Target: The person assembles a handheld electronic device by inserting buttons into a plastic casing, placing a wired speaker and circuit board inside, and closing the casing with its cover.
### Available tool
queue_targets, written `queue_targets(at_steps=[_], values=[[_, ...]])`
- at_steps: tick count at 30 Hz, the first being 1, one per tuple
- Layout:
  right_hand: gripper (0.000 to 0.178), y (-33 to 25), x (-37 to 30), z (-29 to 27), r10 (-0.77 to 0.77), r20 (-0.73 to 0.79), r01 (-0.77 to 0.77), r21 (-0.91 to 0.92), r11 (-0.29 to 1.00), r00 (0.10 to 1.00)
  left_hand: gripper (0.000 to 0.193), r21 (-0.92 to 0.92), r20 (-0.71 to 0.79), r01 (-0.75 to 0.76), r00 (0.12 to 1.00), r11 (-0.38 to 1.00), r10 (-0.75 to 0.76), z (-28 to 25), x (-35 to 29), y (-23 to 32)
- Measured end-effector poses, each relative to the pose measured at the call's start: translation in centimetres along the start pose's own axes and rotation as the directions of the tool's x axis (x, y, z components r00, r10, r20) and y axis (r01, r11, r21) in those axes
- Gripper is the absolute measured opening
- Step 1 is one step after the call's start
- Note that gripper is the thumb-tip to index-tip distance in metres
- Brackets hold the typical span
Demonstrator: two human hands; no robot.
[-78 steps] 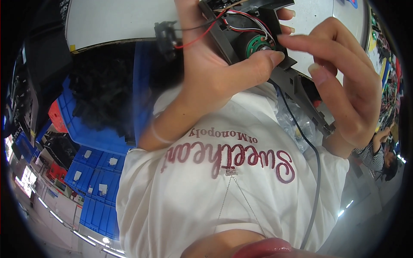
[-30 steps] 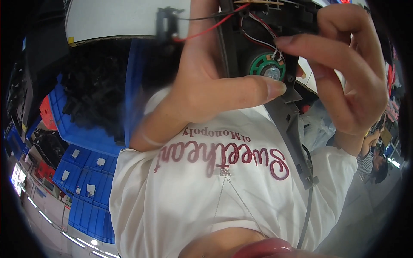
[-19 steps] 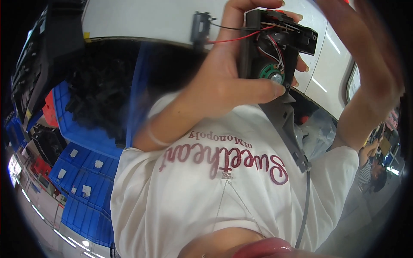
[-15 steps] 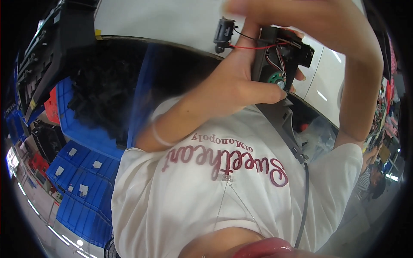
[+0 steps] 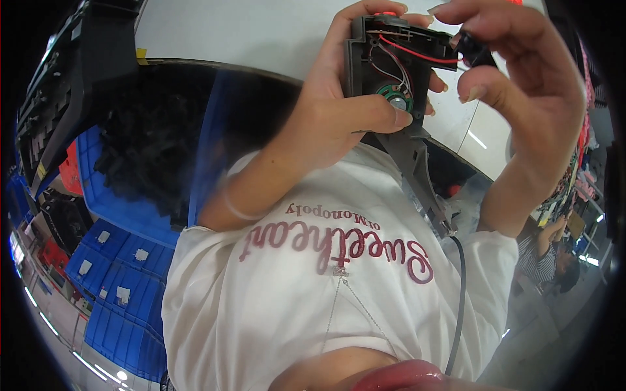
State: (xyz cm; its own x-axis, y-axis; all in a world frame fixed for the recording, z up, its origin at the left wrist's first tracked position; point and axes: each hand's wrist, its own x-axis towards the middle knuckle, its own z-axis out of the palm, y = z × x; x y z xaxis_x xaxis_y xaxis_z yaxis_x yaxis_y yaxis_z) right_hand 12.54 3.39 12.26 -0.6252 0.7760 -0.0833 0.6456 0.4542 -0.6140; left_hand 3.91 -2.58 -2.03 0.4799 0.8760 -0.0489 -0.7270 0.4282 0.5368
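My left hand is wrapped round a dark grey plastic housing, open side toward me, over the edge of a white table. Its thumb lies against a small round speaker with a green rim, set inside the housing. Thin red, white and dark wires run within the shell. To the right, my right hand holds a small black part between its fingers, and a red wire ties that part to the housing. The fingers partly cover the black part, so its shape is unclear.
A white tabletop lies beyond my hands. On the left, a blue crate holds many black pieces, with stacked blue bins below and a black frame above. A grey cable hangs by my right side. Another person is at the right.
The small black part has moved from the housing's left side to its right, now in my right hand. My right hand came down and right; the housing shifted slightly left and up.
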Motion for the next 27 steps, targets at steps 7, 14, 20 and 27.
queue_targets(at_steps=[7, 14, 20, 27], values=[[0.015, 1.4, -1.9, 0.6, 0.031, -0.108, -0.022, 0.086, 0.996, 0.994, 0.085, 0.048, 0.1, -0.133, 0.987, 0.99, 0.127, 0.4, 0.6, -0.8], [0.016, 2.8, -3.3, 1.3, 0.037, -0.197, -0.004, 0.164, 0.986, 0.98, 0.077, 0.073, 0.187, -0.261, 0.951, 0.962, 0.244, 0.9, 0.7, -1.3], [0.017, 4.8, -5.4, 1.3, 0.038, -0.283, 0.031, 0.233, 0.972, 0.958, 0.09, 0.157, 0.104, -0.229, 0.971, 0.961, 0.215, 1.0, 0.4, -1.2], [0.017, 6.2, -7.0, 2.0, 0.067, -0.388, 0.056, 0.298, 0.953, 0.919, 0.086, 0.151, 0.22, -0.286, 0.943, 0.946, 0.25, 0.8, 0.7, -1.5]])
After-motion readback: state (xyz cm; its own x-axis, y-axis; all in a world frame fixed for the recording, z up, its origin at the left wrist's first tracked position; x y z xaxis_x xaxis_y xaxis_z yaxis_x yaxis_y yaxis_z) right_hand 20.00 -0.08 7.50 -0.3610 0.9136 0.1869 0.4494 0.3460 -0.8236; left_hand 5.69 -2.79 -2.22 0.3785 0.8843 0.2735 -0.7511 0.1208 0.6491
